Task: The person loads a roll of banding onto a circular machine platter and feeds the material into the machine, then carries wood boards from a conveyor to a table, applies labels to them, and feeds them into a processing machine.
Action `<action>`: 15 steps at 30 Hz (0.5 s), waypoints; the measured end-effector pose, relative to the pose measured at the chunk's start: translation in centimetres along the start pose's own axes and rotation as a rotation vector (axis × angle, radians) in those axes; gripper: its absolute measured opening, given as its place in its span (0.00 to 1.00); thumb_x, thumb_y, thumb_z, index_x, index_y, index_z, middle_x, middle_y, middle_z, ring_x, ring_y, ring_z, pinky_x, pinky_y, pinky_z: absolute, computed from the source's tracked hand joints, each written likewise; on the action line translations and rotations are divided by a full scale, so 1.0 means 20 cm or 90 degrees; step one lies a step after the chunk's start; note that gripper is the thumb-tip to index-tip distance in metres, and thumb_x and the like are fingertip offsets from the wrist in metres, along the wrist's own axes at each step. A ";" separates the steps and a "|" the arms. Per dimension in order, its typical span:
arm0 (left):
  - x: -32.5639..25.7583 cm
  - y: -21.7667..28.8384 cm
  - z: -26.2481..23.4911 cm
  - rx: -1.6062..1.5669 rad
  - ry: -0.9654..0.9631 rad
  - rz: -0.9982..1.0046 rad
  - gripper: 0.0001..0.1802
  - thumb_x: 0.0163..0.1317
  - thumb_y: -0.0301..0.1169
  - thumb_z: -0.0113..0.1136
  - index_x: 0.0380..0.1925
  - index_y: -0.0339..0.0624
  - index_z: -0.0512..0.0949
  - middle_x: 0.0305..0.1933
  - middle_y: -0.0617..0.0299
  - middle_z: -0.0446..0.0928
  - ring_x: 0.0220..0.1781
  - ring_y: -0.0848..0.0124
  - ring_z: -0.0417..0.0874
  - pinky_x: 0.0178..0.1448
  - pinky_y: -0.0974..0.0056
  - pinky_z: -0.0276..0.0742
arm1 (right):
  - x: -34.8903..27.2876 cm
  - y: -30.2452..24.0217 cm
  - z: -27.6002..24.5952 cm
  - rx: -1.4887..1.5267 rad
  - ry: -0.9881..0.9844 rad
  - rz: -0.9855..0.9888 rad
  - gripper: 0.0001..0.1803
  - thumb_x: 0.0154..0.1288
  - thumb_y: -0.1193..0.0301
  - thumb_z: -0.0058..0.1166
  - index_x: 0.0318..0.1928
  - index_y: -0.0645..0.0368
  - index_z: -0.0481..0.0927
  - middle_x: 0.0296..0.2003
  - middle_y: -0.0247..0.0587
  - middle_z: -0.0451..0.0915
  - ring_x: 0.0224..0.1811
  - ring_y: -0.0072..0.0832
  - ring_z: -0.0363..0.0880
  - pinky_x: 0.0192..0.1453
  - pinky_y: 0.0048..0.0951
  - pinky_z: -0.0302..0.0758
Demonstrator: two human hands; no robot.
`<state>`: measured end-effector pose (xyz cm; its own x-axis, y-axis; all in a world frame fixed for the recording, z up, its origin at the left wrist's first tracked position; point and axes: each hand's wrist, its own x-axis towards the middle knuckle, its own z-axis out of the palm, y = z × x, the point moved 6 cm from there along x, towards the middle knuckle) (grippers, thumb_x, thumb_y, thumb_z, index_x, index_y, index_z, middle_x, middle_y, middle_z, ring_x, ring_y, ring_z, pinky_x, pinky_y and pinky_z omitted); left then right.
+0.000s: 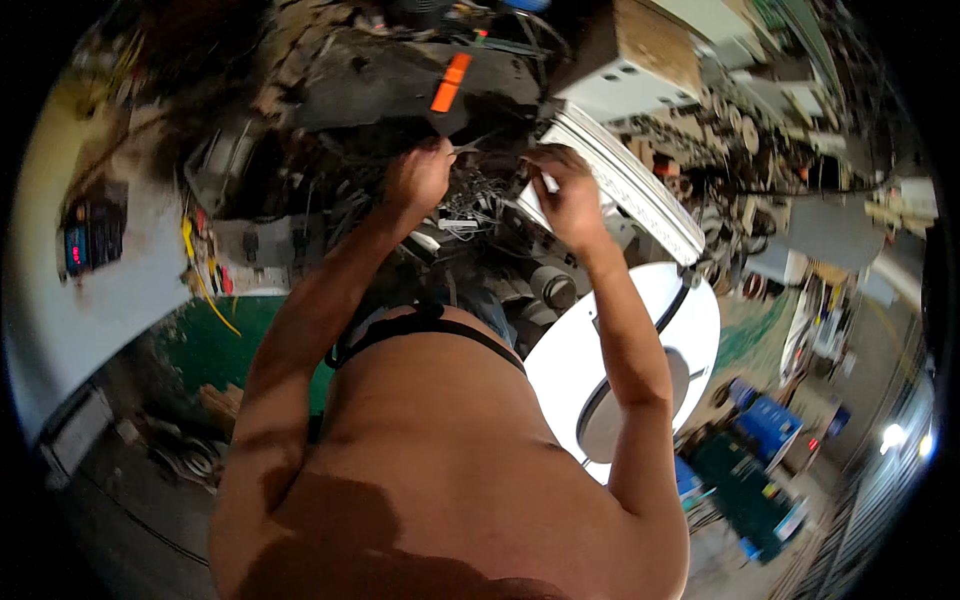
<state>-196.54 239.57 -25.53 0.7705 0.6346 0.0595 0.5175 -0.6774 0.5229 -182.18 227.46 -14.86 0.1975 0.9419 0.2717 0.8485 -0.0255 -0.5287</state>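
Note:
Both of my hands are raised over a cluttered pile of small metal parts and wires [460,215]. My left hand [423,178] is closed, with thumb and forefinger drawn together at a dark, thin thing I cannot make out. A short distance to its right, my right hand [572,195] has its fingers curled, and a small white piece [550,184] shows between them. Beside the right hand runs a long white slotted panel [625,180]. Beyond the hands, a flat orange bar [451,82] lies on a dark sheet [370,95].
A large white disc [700,320] stands by my right forearm. Farther right are a blue box [768,425] and a dark green case [740,475]. A white box [625,85] sits at the back. At left are a device with a lit display [90,240] and a yellow cable [205,285].

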 end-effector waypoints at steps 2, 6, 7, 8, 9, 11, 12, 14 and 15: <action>-0.04 -0.01 -0.09 0.049 0.101 0.001 0.11 0.60 0.37 0.58 0.27 0.42 0.72 0.16 0.58 0.71 0.19 0.58 0.78 0.22 0.57 0.72 | 0.16 -0.13 0.18 -0.083 -0.075 -0.072 0.14 0.54 0.75 0.55 0.44 0.55 0.80 0.42 0.43 0.79 0.48 0.43 0.75 0.57 0.40 0.69; -0.03 -0.12 -0.17 -0.223 0.255 0.002 0.11 0.61 0.37 0.59 0.29 0.42 0.72 0.17 0.57 0.70 0.15 0.67 0.75 0.21 0.65 0.70 | 0.31 -0.07 0.51 -0.191 -0.203 -0.151 0.20 0.57 0.71 0.53 0.52 0.48 0.76 0.48 0.38 0.78 0.47 0.38 0.77 0.51 0.36 0.75; -0.02 -0.16 -0.18 -0.296 0.288 -0.039 0.11 0.61 0.37 0.59 0.29 0.42 0.71 0.17 0.57 0.70 0.16 0.66 0.75 0.23 0.63 0.71 | 0.35 -0.10 0.54 -0.237 -0.326 -0.009 0.18 0.55 0.70 0.54 0.49 0.48 0.78 0.44 0.41 0.79 0.43 0.40 0.79 0.44 0.37 0.77; 0.01 -0.16 -0.19 -0.300 0.285 -0.048 0.11 0.61 0.35 0.58 0.28 0.40 0.71 0.19 0.55 0.70 0.20 0.62 0.77 0.27 0.60 0.73 | 0.37 -0.07 0.55 -0.167 -0.237 -0.046 0.17 0.55 0.70 0.54 0.48 0.50 0.78 0.42 0.43 0.80 0.40 0.42 0.79 0.42 0.39 0.77; 0.03 -0.16 -0.18 -0.330 0.246 -0.069 0.11 0.62 0.35 0.56 0.28 0.39 0.70 0.22 0.53 0.72 0.23 0.58 0.78 0.30 0.58 0.73 | 0.39 -0.04 0.55 -0.095 -0.149 -0.081 0.17 0.55 0.70 0.54 0.47 0.51 0.78 0.39 0.44 0.80 0.38 0.44 0.79 0.39 0.41 0.76; 0.09 -0.19 -0.14 -0.294 0.182 -0.165 0.11 0.62 0.36 0.54 0.29 0.39 0.71 0.24 0.51 0.72 0.27 0.56 0.79 0.33 0.57 0.74 | 0.44 -0.07 0.56 -0.129 -0.210 -0.064 0.15 0.58 0.72 0.53 0.47 0.52 0.79 0.40 0.48 0.81 0.40 0.44 0.80 0.43 0.37 0.76; 0.11 -0.19 -0.13 -0.309 0.190 -0.178 0.11 0.62 0.36 0.54 0.29 0.39 0.71 0.24 0.51 0.72 0.27 0.56 0.79 0.33 0.57 0.74 | 0.47 -0.06 0.56 -0.113 -0.213 -0.023 0.14 0.58 0.72 0.52 0.46 0.52 0.80 0.39 0.48 0.81 0.39 0.44 0.80 0.42 0.36 0.77; 0.13 -0.19 -0.10 -0.395 0.201 -0.197 0.11 0.63 0.37 0.52 0.32 0.39 0.72 0.27 0.50 0.74 0.31 0.55 0.80 0.36 0.56 0.74 | 0.48 0.00 0.57 -0.196 -0.170 -0.064 0.13 0.60 0.74 0.50 0.45 0.56 0.80 0.36 0.49 0.82 0.36 0.43 0.82 0.39 0.34 0.78; 0.13 -0.20 -0.09 -0.406 0.204 -0.200 0.11 0.63 0.37 0.52 0.32 0.39 0.72 0.27 0.50 0.74 0.31 0.55 0.80 0.36 0.56 0.74 | 0.48 0.09 0.56 -0.204 -0.179 -0.066 0.13 0.60 0.74 0.50 0.45 0.56 0.80 0.36 0.49 0.82 0.36 0.43 0.82 0.39 0.34 0.78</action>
<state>-197.24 244.51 -25.94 0.4270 0.9040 0.0194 0.3046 -0.1641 0.9382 -184.38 240.23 -22.24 -0.0008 0.9983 0.0580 0.9751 0.0136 -0.2215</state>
